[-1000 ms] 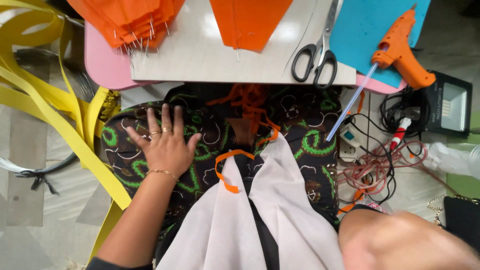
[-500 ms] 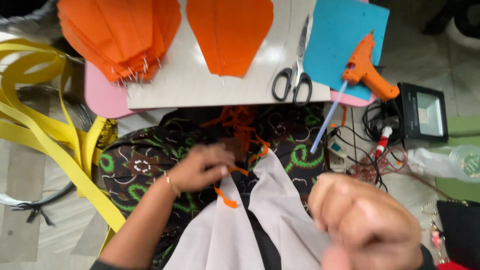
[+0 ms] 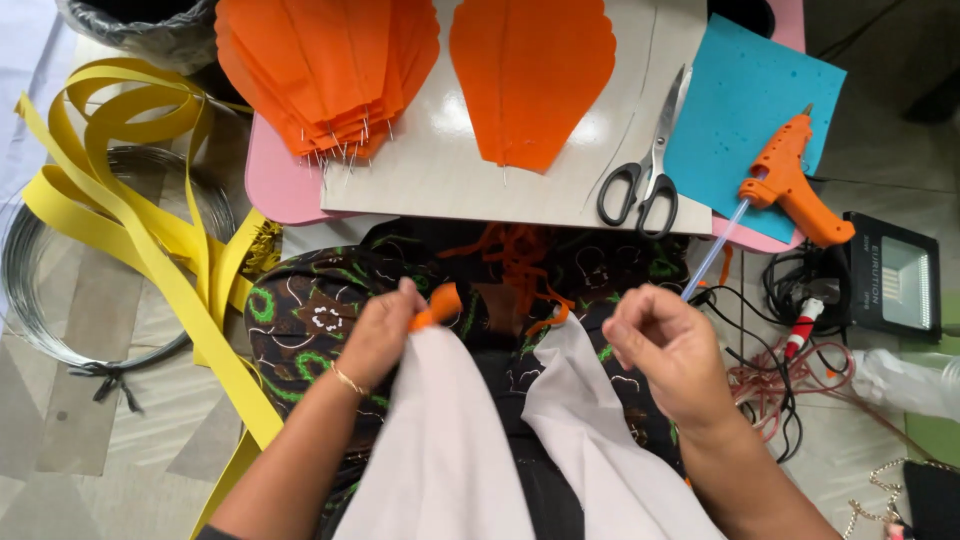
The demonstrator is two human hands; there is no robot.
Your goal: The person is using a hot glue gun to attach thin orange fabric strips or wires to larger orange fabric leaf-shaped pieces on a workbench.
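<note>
My left hand (image 3: 378,335) pinches a small orange scrap (image 3: 440,304) above my lap, its fingers closed on it. My right hand (image 3: 668,350) is held closed at the right of my lap; whether anything thin lies between its fingers I cannot tell. More orange scraps (image 3: 515,262) lie on the dark patterned cloth (image 3: 300,320) over my legs. White fabric (image 3: 450,440) hangs down in two flaps between my arms. Ahead, a board (image 3: 430,170) carries a stack of orange petal shapes with pins (image 3: 330,70) and a single orange petal (image 3: 530,75).
Black-handled scissors (image 3: 645,165) lie on the board. An orange glue gun (image 3: 790,180) rests on a blue sheet (image 3: 750,110). Yellow strips (image 3: 140,230) and a wire coil (image 3: 60,300) lie left on the floor. Tangled cables (image 3: 800,370) and a flood lamp (image 3: 890,285) sit right.
My left hand lifted off the lap, closed on an orange scrap and raised it. My right hand came forward and up to the right of the lap. The view tilted down.
</note>
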